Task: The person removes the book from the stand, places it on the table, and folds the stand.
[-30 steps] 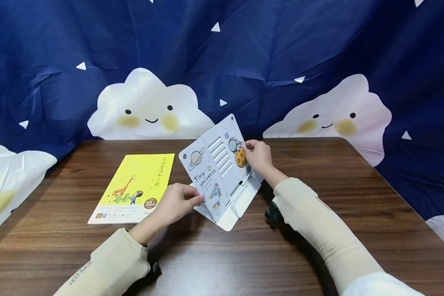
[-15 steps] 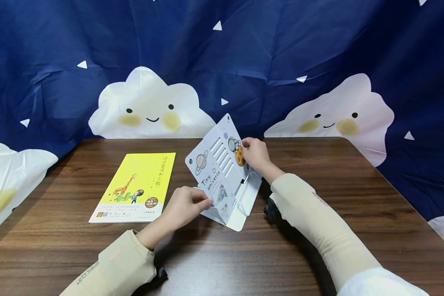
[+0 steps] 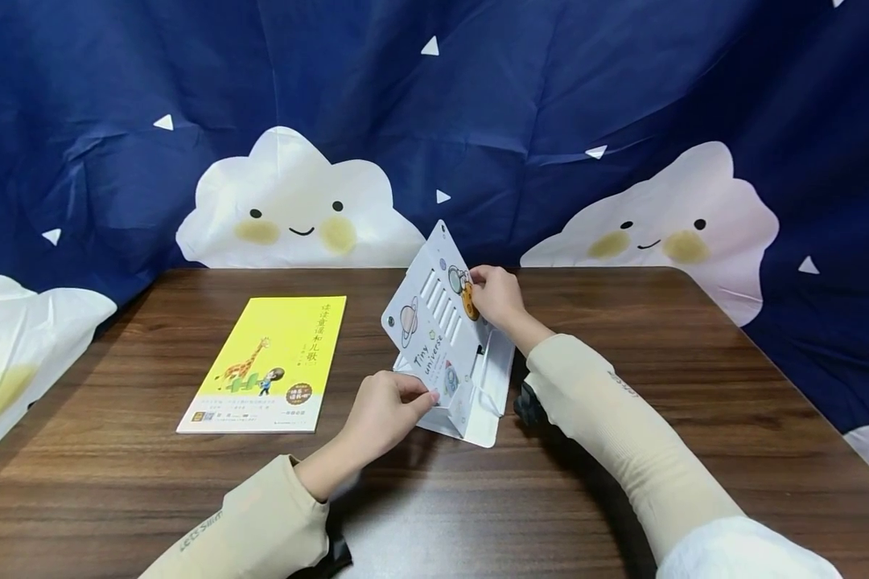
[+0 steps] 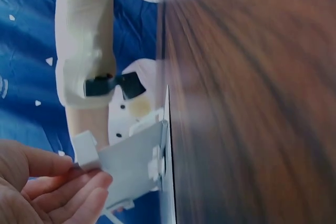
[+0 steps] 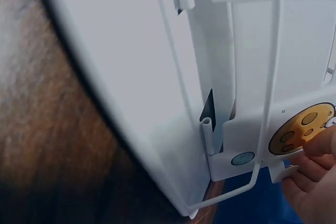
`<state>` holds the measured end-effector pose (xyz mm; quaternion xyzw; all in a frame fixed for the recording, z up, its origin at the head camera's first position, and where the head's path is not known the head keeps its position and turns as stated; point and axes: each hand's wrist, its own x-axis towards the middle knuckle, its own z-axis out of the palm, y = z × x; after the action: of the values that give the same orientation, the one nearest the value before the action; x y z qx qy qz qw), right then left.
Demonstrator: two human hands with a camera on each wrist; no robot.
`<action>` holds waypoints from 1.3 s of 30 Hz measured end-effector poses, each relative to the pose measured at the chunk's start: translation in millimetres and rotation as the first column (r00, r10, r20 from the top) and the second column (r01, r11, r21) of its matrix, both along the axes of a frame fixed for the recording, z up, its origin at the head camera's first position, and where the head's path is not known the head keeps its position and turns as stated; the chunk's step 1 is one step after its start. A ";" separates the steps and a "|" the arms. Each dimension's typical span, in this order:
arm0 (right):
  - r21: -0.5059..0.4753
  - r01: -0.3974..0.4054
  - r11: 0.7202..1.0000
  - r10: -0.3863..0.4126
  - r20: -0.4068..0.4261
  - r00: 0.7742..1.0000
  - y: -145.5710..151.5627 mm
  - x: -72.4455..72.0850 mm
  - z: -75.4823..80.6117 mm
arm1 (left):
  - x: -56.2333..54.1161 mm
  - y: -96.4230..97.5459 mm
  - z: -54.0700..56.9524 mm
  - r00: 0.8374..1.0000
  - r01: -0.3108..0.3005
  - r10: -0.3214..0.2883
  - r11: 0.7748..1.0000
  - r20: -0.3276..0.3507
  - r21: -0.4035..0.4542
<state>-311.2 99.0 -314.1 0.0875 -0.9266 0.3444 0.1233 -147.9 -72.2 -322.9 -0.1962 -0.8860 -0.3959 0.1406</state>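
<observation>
The white book stand (image 3: 434, 354) sits propped at a slant on the surface (image 3: 434, 507), between the two hands, its long axis seemingly running away from the person, from the near left edge toward the far right. The left hand (image 3: 384, 410) pinches the near edge, its fingers (image 4: 86, 187) at a small white tab (image 4: 86, 148); the right hand (image 3: 498, 299) grips the far edge beside the orange planet (image 5: 294, 132). Neither is nearer: both touch it. Left of them lies a yellow book (image 3: 268, 338).
</observation>
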 end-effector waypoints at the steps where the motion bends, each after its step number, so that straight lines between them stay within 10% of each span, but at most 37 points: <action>1: -0.007 -0.004 1.000 0.004 -0.002 1.000 -0.6 0.1 0.5 | 0.3 1.4 -0.5 1.000 -0.001 0.001 1.000 -0.001 0.005; 39: 0.040 -0.168 0.985 0.167 0.008 0.986 -13.1 -5.8 7.6 | 8.6 45.8 -10.5 0.994 -0.045 0.017 0.961 0.105 0.271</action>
<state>-317.0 85.9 -306.5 0.1668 -0.9229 0.3351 0.0902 -139.3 -26.4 -333.4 -0.1407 -0.8319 -0.5214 0.1273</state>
